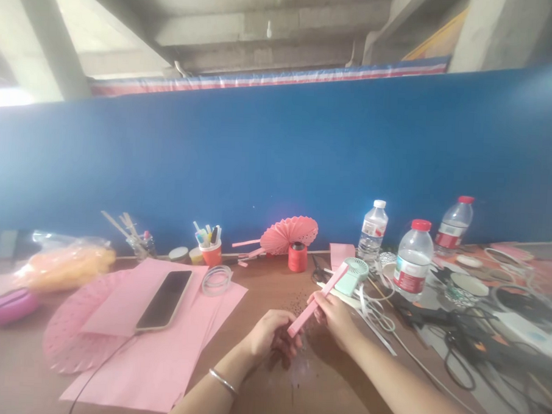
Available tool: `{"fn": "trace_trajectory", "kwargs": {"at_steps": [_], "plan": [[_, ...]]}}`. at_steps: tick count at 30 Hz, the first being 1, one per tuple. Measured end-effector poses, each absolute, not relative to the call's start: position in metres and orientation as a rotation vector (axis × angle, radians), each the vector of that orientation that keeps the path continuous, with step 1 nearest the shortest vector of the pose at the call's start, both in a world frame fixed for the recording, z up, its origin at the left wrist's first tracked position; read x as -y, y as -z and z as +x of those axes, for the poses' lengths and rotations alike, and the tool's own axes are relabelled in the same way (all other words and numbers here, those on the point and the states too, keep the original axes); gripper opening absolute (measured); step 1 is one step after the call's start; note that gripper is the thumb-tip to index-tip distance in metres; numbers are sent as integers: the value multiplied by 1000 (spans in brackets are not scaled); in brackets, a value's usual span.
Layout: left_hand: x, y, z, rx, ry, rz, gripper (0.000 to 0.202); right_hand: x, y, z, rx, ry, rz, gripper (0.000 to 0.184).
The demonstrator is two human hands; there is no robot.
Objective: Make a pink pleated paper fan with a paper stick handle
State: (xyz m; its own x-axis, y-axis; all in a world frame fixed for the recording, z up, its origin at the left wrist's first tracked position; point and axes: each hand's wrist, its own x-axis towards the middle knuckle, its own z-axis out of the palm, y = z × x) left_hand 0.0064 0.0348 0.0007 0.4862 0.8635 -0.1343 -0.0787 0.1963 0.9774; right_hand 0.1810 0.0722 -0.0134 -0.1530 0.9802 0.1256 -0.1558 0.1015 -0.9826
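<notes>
A narrow, folded strip of pink paper (305,318) slants above the brown table. My right hand (330,316) is closed around its middle, thumb and fingers pinching it. At the strip's lower end, my left hand (273,335) has curled fingers against the paper; part of its grip is in shadow. A silver bangle (222,381) circles the left wrist. Behind the hands, a pleated pink paper fan (288,234) leans by a red jar (297,257) with a dark top. Small dark specks dot the table near the fingers.
Pink paper sheets (159,373) at left carry a phone (164,300) and a clear tape roll (216,281). A pen cup (210,253) stands behind. To the right are a mint handheld fan (353,276), water bottles (413,262) and tangled cables (461,355). A blue partition (260,151) rises behind.
</notes>
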Motion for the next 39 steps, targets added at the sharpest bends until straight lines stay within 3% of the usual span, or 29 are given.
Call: {"fn": "trace_trajectory", "kwargs": {"at_steps": [3, 8, 14, 20, 31, 39], "plan": [[-33, -2, 11, -841, -852, 1210, 15, -69, 12, 179, 1217, -1405, -861, 37], [-25, -13, 17, -975, -1041, 1680, 23, -56, 6, 170, 1074, -1780, -738, 37], [-23, -16, 12, -1070, -1023, 2159, 20, -49, 5, 166, 1063, -1888, -746, 35], [-22, -14, 13, -990, -1051, 1877, 18, -57, 9, 169, 1036, -1718, -855, 40], [-25, -14, 12, -1036, -1065, 2113, 18, -60, 11, 170, 1121, -1633, -880, 40], [-32, 4, 23, -887, -913, 1256, 27, -58, 12, 164, 1178, -1504, -965, 41]]}}
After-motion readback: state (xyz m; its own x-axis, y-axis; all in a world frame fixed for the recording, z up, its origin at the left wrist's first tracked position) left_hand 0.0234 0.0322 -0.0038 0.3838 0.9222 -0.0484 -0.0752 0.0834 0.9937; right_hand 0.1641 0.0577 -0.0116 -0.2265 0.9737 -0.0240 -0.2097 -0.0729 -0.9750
